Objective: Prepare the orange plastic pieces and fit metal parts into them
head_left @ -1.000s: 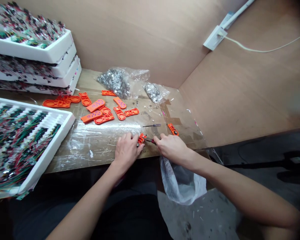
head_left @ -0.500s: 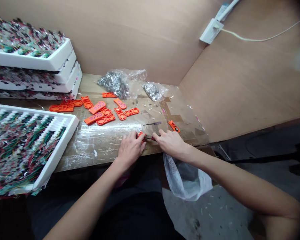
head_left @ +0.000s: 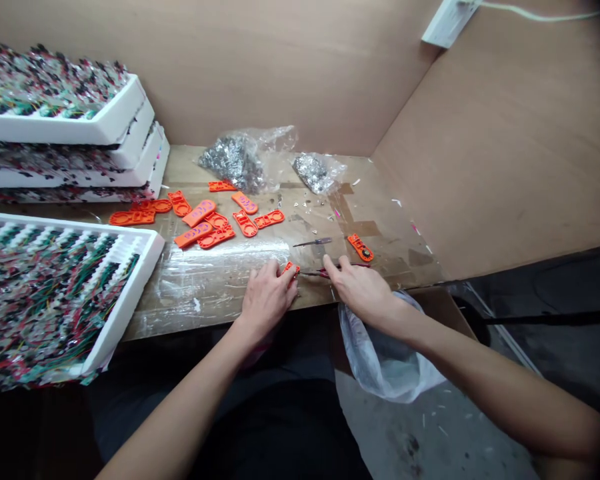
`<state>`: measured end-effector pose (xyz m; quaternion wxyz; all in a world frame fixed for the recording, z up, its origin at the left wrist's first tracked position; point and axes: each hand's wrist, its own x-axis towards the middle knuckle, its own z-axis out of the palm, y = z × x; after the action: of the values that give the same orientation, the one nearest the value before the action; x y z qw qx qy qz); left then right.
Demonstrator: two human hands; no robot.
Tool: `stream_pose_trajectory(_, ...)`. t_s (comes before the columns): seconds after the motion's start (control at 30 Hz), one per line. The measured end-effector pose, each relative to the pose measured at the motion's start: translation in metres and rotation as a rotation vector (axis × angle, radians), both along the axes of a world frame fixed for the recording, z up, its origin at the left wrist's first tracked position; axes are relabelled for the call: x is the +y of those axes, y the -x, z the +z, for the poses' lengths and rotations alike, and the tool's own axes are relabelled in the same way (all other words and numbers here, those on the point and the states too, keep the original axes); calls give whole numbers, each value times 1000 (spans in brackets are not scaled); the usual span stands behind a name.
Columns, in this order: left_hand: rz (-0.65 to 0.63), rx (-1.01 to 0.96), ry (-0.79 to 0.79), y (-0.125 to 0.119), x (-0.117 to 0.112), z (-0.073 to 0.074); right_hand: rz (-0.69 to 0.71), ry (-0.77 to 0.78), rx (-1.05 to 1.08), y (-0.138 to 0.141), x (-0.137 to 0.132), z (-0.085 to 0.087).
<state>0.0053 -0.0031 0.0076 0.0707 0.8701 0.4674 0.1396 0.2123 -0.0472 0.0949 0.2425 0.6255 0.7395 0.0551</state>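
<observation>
Bright orange plastic, the small piece shows only one end, with details too tiny to tell, near the worktop's six o'clock edge. The left hand's grip pinches it; at three o'clock, the right hand's grip holds a red-handled tool.

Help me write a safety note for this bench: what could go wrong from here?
The red-handled tool in the right hand points toward the left hand at the orange piece; a slip might jab a finger. That piece is near the front edge of the table, so it could fall if let go.
</observation>
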Motion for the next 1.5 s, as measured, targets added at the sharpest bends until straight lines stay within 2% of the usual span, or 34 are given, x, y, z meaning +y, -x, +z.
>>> stream_pose_trajectory(0.1, -4, 0, 6, 1, 0, 1, -126, 32, 56, -37, 9, 5)
stream_pose_trajectory(0.2, -6, -10, 8, 2, 0, 1, -336, 61, 203, -88, 24, 0)
stream_pose_trajectory(0.3, 27, -14, 20, 4, -2, 0, -652, -114, 253, -132, 35, -17)
stream_pose_trajectory(0.37, 60, -17, 40, 6, -3, 0, -818, -239, 224, -150, 36, -32)
stream_pose_trajectory(0.43, 94, -58, 75, 9, -4, 1, -869, -317, 212, -159, 33, -44)
stream_pose_trajectory(0.53, 130, -215, 168, 17, -5, 5, -797, -348, 253, -160, 29, -52)
stream_pose_trajectory(0.63, 149, -371, 257, 23, -6, 13, -736, -387, 260, -149, 26, -49)
stream_pose_trajectory(0.7, 156, -428, 271, 25, -9, 19, -656, -527, 262, -128, 23, -46)
stream_pose_trajectory(0.77, 166, -462, 258, 24, -14, 25, -529, -651, 445, -93, 17, -46)
stream_pose_trajectory(0.8, 172, -477, 251, 23, -18, 27, -455, -620, 683, -70, 14, -47)
stream_pose_trajectory(0.83, 177, -493, 245, 22, -21, 28, -426, -508, 989, -46, 11, -50)
stream_pose_trajectory(0.87, 182, -509, 242, 21, -25, 29, -434, -300, 1296, -21, 8, -54)
stream_pose_trajectory(0.9, 186, -525, 243, 21, -29, 29, -453, -83, 1551, 3, 5, -59)
stream_pose_trajectory(0.93, 188, -539, 252, 21, -32, 28, -470, 61, 1748, 23, 2, -65)
stream_pose_trajectory(1.0, 187, -573, 305, 25, -39, 26, -521, 138, 1971, 53, -2, -75)
stream_pose_trajectory(1.1, 115, -718, 543, 37, -45, 24, -564, 142, 2058, 67, -6, -82)
stream_pose_trajectory(1.17, 76, -891, 769, 46, -47, 23, -549, 224, 2029, 66, -8, -80)
stream_pose_trajectory(1.23, 104, -1029, 914, 53, -47, 22, -530, 327, 1993, 64, -10, -74)
stream_pose_trajectory(1.33, 153, -1070, 922, 60, -48, 20, -508, 432, 1977, 67, -12, -64)
stream_pose_trajectory(1.5, 117, -1111, 871, 65, -54, 23, -480, 506, 1983, 74, -14, -59)
